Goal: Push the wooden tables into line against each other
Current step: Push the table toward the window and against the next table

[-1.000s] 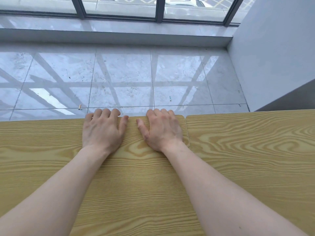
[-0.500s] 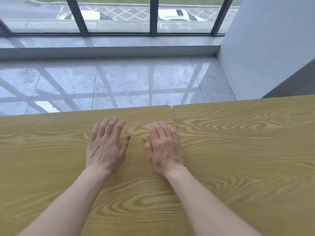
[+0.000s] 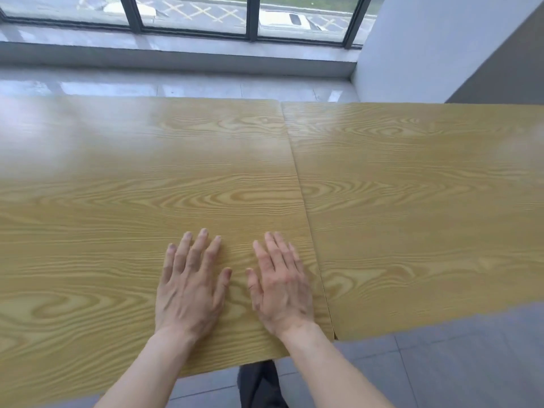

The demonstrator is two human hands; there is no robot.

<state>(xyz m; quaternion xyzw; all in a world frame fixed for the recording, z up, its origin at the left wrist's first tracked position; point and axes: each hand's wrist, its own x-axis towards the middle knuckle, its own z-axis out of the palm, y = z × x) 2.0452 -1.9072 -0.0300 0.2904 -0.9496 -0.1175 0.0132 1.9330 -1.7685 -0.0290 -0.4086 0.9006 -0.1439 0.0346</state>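
From the head view, the person is leaning over two wooden worktops that are standing side by side. The left hand (image 3: 188, 285) and the right hand (image 3: 281, 285) are both lying flat, palms down and fingers stretched out, on the left worktop (image 3: 117, 201) near its front edge; they are grasping nothing. The right hand is resting just beside the seam, and the right worktop (image 3: 426, 201) is touching the left one along that thin line. Their far edges are almost level, the right one sitting slightly nearer. The front edge of the left worktop is reaching closer to the person than that of the right one. Beyond them, a pale tiled floor (image 3: 182, 83) is running to a window (image 3: 250, 19), and a white wall (image 3: 426, 45) is standing at the right.
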